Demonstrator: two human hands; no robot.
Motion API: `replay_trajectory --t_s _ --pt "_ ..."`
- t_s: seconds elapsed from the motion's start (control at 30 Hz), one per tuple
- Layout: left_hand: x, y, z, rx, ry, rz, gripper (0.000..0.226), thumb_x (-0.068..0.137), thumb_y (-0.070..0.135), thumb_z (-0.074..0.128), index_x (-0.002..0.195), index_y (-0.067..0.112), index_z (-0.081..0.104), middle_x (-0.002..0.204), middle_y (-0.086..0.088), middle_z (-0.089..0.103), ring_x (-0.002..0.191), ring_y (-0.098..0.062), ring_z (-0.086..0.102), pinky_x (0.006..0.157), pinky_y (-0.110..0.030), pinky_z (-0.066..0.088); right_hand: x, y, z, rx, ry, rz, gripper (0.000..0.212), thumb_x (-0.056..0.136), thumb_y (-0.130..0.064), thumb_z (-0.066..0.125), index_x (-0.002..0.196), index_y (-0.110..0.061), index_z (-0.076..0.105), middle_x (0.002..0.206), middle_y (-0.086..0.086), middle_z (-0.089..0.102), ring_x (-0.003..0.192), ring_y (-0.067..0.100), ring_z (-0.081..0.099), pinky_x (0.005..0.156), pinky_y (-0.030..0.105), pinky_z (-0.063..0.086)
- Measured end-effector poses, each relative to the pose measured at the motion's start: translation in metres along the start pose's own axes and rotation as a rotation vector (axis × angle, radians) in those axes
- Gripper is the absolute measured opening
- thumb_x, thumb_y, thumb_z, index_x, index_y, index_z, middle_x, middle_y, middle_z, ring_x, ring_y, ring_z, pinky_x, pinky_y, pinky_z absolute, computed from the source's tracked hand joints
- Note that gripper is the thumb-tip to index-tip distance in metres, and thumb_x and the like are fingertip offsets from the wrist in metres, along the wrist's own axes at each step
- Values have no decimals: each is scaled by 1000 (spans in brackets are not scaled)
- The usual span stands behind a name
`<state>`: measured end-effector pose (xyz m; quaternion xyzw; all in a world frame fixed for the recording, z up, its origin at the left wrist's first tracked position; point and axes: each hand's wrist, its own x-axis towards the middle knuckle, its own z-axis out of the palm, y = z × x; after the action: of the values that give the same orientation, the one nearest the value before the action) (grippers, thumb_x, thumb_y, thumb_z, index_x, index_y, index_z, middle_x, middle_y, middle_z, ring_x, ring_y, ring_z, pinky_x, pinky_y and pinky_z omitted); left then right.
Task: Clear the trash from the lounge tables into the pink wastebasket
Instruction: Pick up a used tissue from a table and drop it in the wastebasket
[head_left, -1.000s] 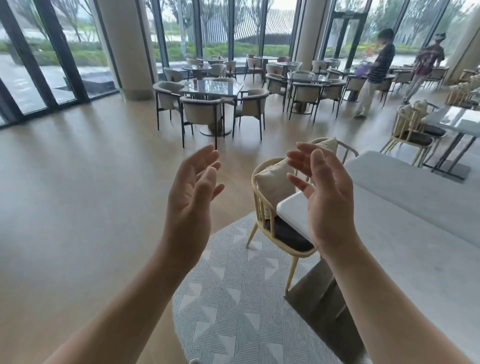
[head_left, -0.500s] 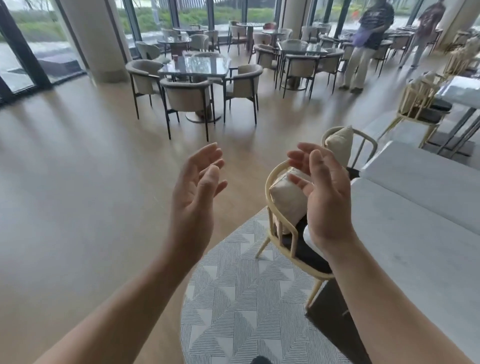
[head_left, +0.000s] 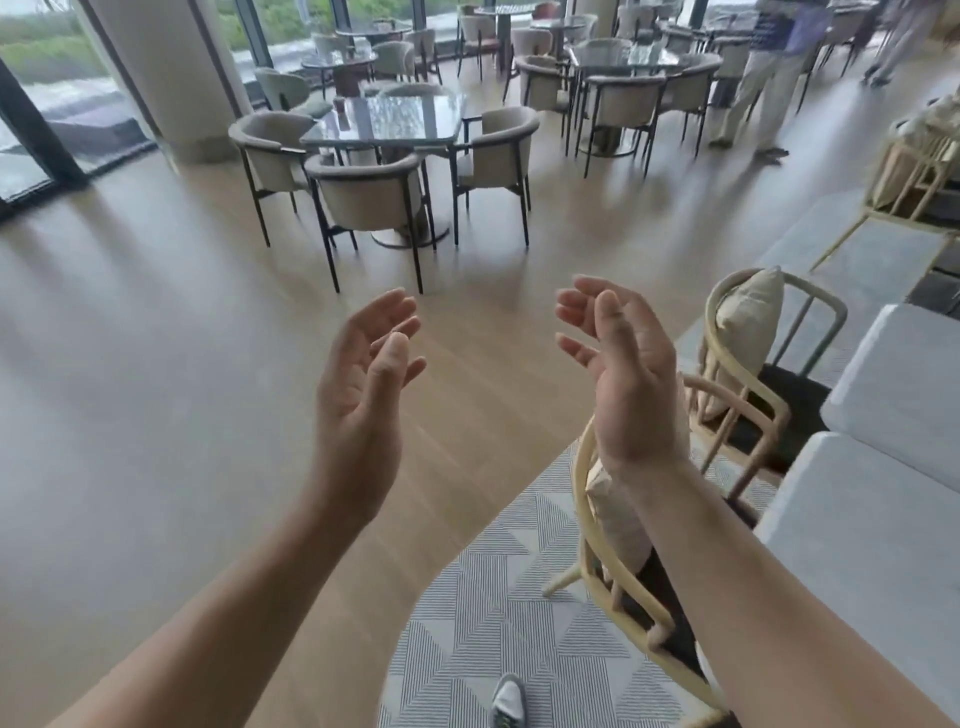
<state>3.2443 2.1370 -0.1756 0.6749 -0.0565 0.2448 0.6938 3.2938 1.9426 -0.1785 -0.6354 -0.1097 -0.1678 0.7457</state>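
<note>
Left hand and right hand up, palms facing, fingers loosely spread, holding nothing, probably free to grab. No trash or pink wastebasket in view; white table at 4 o'clock

A grey-and-white rug patterned with striped triangles lies on the light brown wooden floor. Pale yellow chair, beige cushion. Light grey worktop. White-and-grey shoe.
</note>
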Motion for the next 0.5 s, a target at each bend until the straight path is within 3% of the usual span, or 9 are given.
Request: replay_trajectory --t_s 0.3,0.5 --pt "165 -90 27 -56 -62 -40 40 94 44 51 130 30 60 139 -1 66 133 -21 63 101 -39 57 156 64 -4 -79 65 18 37 99 -52 50 121 -27 67 119 -5 74 120 14 68 105 50 55" --pt "284 -166 62 -105 -191 -57 40 94 41 51 130 29 61 138 0 66 134 -20 62 100 -38 56 255 124 -6 -135 182 5 39 100 -53 50 122 -26 68 121 -2 75 120 16 69 103 48 56"
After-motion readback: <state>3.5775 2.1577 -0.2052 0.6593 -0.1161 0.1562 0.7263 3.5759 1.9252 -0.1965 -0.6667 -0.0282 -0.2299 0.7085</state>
